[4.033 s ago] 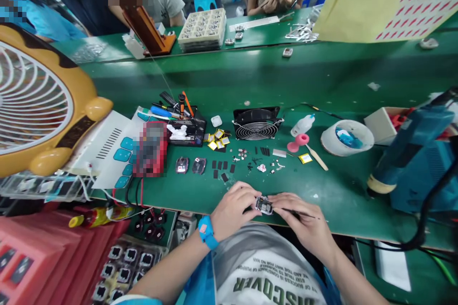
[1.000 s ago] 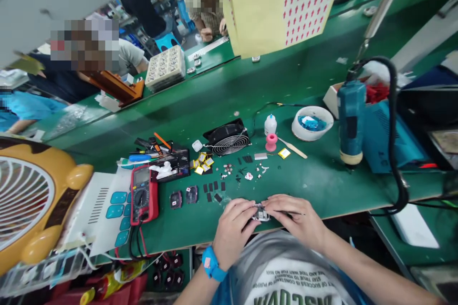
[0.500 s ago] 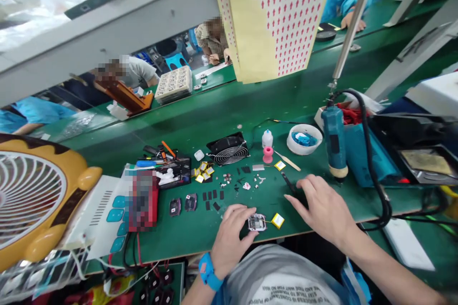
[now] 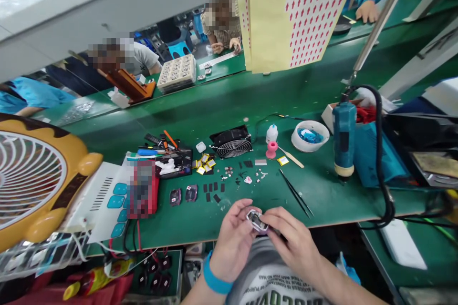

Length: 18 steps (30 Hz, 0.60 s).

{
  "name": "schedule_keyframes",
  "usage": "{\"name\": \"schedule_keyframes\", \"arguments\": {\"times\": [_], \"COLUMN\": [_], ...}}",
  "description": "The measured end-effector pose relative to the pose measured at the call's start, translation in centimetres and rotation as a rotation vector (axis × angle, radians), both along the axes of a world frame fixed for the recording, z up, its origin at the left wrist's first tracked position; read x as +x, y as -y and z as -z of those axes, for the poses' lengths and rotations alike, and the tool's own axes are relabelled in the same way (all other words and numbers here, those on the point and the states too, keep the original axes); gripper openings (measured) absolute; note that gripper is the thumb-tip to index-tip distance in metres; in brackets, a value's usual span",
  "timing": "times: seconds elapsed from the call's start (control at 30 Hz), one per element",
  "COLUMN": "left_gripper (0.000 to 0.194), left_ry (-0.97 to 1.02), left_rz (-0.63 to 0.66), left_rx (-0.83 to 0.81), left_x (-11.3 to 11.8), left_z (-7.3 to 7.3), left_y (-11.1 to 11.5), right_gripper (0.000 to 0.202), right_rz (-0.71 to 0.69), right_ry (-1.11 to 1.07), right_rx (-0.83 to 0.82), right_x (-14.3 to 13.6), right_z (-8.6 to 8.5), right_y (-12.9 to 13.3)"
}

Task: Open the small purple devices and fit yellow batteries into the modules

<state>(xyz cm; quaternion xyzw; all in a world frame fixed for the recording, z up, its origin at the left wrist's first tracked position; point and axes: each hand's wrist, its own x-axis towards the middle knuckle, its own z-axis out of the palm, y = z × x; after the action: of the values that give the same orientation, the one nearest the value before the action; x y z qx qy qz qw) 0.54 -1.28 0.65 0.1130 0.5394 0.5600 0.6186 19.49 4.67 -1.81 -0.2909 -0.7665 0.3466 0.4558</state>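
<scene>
Close to my body, just over the table's front edge, my left hand (image 4: 234,243) grips a small square device (image 4: 256,221) with a pale rim and an open inside. My right hand (image 4: 291,236) holds the same device from the right, its fingertips on the rim. Black tweezers (image 4: 296,193) lie on the green table to the right of my hands. The yellow battery that was wired to the device is hidden from view. Black pads (image 4: 215,186), small loose parts (image 4: 248,179) and two dark square cases (image 4: 191,192) lie beyond my hands.
A black fan (image 4: 232,143), yellow batteries (image 4: 204,162), a white bottle (image 4: 272,134), a pink spool (image 4: 272,149) and a white bowl (image 4: 309,136) stand farther back. A teal hanging tool (image 4: 344,138) is at the right; a red meter (image 4: 143,188) and yellow fan (image 4: 43,186) at the left.
The tweezers now lie on the table, out of my right hand. That hand has moved left onto the device, which my left hand has raised and tilted. The view has shifted slightly.
</scene>
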Motion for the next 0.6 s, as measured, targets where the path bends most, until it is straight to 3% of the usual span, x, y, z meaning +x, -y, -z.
{"name": "schedule_keyframes", "arguments": {"times": [0.23,0.43,0.6], "left_gripper": [0.074,0.066,0.086], "left_ry": [0.173,0.163,0.087], "left_rz": [-0.067,-0.055,0.005], "left_rx": [-0.119,-0.122,-0.098], "left_x": [0.9,1.0,1.0], "left_z": [0.6,0.0,0.0], "left_y": [0.1,-0.1,0.1], "right_gripper": [0.055,0.039,0.036], "right_rz": [0.033,0.036,0.057], "right_ry": [0.013,0.025,0.011], "right_rx": [-0.205,-0.295,-0.322], "right_x": [-0.2,1.0,2.1], "right_z": [0.6,0.0,0.0], "right_y": [0.5,0.0,0.1]}}
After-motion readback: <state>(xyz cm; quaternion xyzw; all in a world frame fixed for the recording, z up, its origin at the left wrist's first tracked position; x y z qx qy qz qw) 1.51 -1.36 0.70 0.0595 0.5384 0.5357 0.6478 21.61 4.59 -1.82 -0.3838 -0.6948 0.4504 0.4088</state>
